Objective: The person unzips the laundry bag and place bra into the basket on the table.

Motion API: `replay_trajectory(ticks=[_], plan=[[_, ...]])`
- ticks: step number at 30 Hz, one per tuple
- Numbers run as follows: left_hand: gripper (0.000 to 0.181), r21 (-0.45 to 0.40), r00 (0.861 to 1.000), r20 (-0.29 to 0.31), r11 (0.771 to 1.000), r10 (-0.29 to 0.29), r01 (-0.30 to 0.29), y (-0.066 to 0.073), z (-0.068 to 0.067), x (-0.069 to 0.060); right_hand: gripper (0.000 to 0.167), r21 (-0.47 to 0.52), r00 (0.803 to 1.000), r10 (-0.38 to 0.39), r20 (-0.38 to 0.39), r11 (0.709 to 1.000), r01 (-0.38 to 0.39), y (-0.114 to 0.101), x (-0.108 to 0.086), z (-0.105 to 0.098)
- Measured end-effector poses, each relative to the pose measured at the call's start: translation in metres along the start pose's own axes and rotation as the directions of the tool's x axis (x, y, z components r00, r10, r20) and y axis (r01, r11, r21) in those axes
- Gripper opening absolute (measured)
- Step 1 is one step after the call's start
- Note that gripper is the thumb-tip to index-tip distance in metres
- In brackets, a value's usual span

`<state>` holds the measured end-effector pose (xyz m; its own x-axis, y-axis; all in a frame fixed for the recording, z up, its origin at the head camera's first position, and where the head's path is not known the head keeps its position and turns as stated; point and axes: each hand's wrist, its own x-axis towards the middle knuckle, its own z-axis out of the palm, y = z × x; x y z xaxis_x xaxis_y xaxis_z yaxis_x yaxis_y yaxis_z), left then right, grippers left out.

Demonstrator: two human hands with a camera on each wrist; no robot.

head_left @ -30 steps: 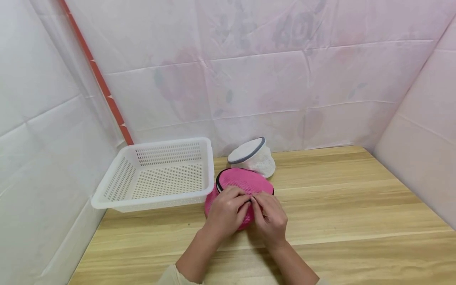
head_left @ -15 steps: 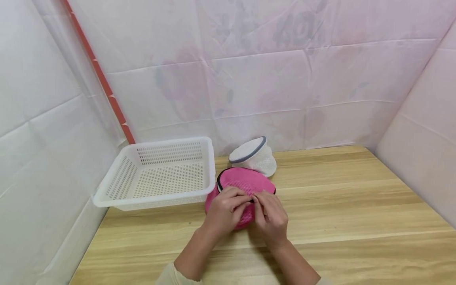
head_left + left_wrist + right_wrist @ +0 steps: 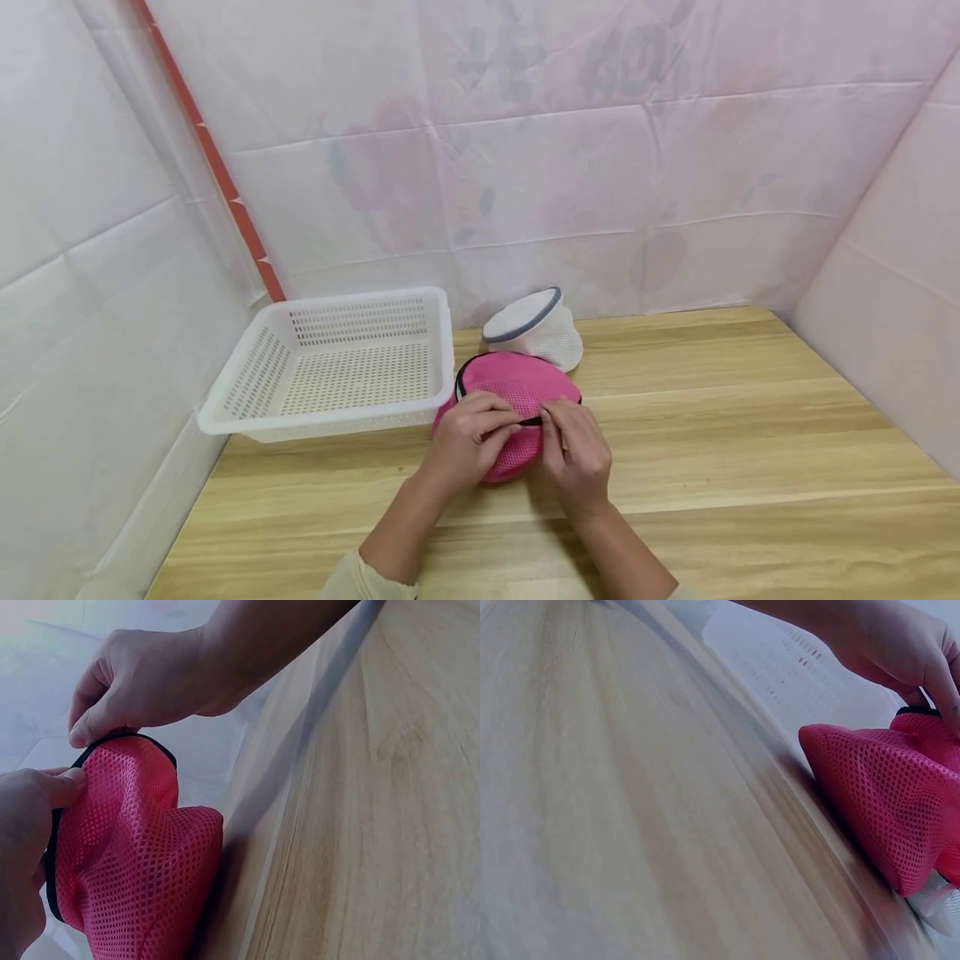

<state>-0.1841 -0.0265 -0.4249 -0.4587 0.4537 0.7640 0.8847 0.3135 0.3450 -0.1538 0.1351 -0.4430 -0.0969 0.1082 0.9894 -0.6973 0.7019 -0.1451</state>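
On the desk (image 3: 720, 442), just right of the white basket (image 3: 330, 422) and in front of the white mesh bag (image 3: 561, 337), sits the pink mesh bag (image 3: 521, 379). Left hand (image 3: 465, 442) and right hand (image 3: 580, 458) each pinch its black edging (image 3: 532, 421), close together — probably to hold that stretch taut. Both hands angle inward from the near side, fingers curled, thumbs underneath.

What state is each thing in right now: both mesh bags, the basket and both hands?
Pink mesh bag: held at its black edging; cannot tell whether fully closed.
White mesh bag: on the wooden table, behind the pink one, gray-rimmed top slanted, touched by neither hand.
White plastic basket: upright, open-topped.
Left hand: pinches the black edging.
Right hand: pinches the black edging, farther right.
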Motion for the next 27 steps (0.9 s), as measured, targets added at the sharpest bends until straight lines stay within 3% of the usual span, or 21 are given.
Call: replay_trajectory(ticks=[9,18,27], plan=[[0.014,-0.022,1.0,0.013,0.999,-0.023,0.023,-0.001,-0.001,-0.001,0.026,-0.007,1.0,0.009,0.001,1.0,-0.009,0.002,0.0,-0.001],[0.011,-0.081,0.999,-0.042,0.997,-0.015,0.011,-0.006,-0.002,-0.001,0.018,-0.009,0.998,0.059,-0.028,0.998,-0.059,0.01,0.0,-0.005],[0.013,-0.05,0.998,-0.044,0.998,-0.04,0.038,-0.005,-0.002,0.0,0.021,-0.018,0.997,-0.004,-0.074,1.0,0.002,0.008,0.009,-0.005]])
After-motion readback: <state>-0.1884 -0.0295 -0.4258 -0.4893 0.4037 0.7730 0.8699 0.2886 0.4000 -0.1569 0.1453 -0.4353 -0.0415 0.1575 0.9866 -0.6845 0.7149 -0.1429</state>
